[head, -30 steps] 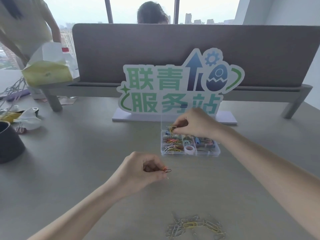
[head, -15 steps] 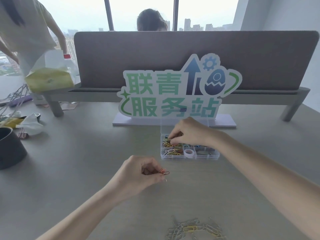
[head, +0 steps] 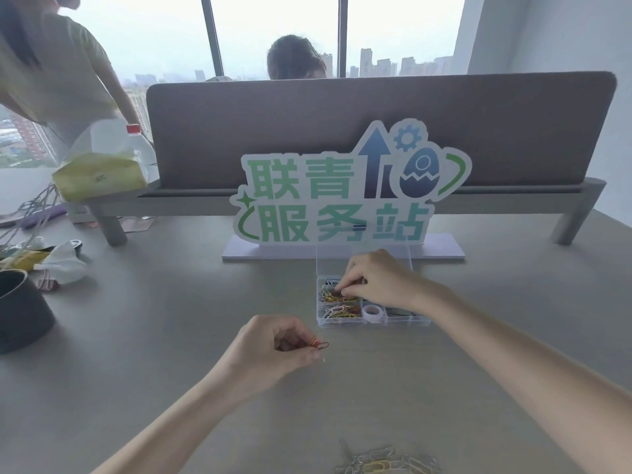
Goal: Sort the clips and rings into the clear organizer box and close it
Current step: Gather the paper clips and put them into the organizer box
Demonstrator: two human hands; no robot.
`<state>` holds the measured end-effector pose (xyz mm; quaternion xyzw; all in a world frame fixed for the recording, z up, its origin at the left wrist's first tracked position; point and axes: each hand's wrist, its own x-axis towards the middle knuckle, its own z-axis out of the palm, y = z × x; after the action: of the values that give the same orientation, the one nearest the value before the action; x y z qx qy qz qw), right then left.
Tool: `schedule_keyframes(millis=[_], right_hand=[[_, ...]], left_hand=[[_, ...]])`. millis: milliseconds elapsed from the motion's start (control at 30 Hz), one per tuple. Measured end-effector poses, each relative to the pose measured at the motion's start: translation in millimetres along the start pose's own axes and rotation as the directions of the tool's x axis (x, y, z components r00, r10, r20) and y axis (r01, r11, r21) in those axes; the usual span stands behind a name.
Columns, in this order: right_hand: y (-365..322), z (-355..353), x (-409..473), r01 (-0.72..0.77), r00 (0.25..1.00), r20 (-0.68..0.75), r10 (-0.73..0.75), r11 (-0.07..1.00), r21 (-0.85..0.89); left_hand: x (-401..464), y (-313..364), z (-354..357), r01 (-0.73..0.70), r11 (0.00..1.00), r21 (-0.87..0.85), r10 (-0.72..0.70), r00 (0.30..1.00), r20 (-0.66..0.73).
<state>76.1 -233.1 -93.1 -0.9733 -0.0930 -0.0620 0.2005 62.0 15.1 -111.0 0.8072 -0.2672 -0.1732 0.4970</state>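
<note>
Since a second ago your right hand [head: 376,282] has dropped from above the clear organizer box [head: 372,321] down into its far-left compartment, and your left hand [head: 273,347] has stayed put with its clips.

Going left to right: a dark round container [head: 20,313] sits at the desk's [head: 154,319] left edge, with crumpled wrappers [head: 58,265] just beyond it. Near the middle, your left hand hovers above the desk, its grip pinching a small bunch of red and orange paper clips [head: 318,343] between thumb and fingertips; one loop sticks out to the right. Just right of it and a little farther away stands the box, its clear lid [head: 328,265] raised upright at the far side. Coloured clips fill the left compartments, and a white tape ring [head: 372,312] lies in the near middle one. Your right hand reaches in from the right, fingers curled down and its grip pinching at the yellow and red clips [head: 337,295] in the far-left compartment. Behind the box stands a green and blue sign [head: 342,186] on a white base. At the near edge, right of centre, a loose pile of silver and yellow clips [head: 383,461] lies on the desk, well apart from the box.
</note>
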Motion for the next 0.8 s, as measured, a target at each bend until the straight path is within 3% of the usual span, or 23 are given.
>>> schedule_keyframes(millis=[433,567,800], right_hand=[[-2.8,-0.6,0.9,0.057,0.997,-0.047,-0.061,0.995,-0.085],[-6.8,-1.0,13.4,-0.002,0.994,-0.107,-0.005,0.998,-0.060],[-17.6,8.9,33.9,-0.091,0.994,-0.061,0.086,0.993,-0.080]], left_hand=[[-1.2,1.2,-1.0,0.019,1.000,-0.011,-0.019,1.000,-0.007],[-1.4,1.5,-0.7,0.013,1.000,-0.006,-0.013,1.000,-0.001],[-1.8,0.7,-1.9,0.016,1.000,-0.010,-0.016,1.000,0.005]])
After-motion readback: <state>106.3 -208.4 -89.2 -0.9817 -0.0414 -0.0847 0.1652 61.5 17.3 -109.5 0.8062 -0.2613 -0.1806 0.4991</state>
